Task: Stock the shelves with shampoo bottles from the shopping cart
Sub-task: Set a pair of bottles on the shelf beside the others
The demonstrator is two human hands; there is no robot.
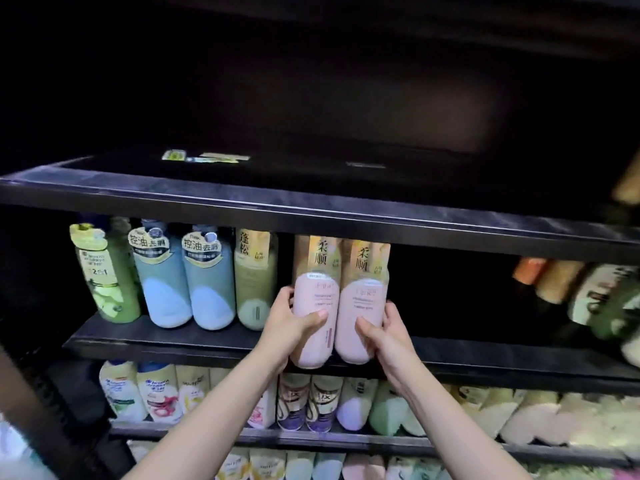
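Two pink shampoo bottles with gold-labelled tops stand side by side at the front edge of the middle black shelf (207,341). My left hand (294,323) grips the left pink bottle (313,296) low on its left side, thumb across its front. My right hand (388,336) grips the right pink bottle (362,306) from its right side. Both bottle bases overlap the shelf's front lip. The shopping cart is out of view.
Left of the pink pair stand a pale green bottle (254,282), two blue-grey bottles (187,278) and a green one (107,275). A dark gap opens on the shelf to the right (450,299), then blurred bottles (588,296). The top shelf (311,206) looks dark; lower shelves are packed.
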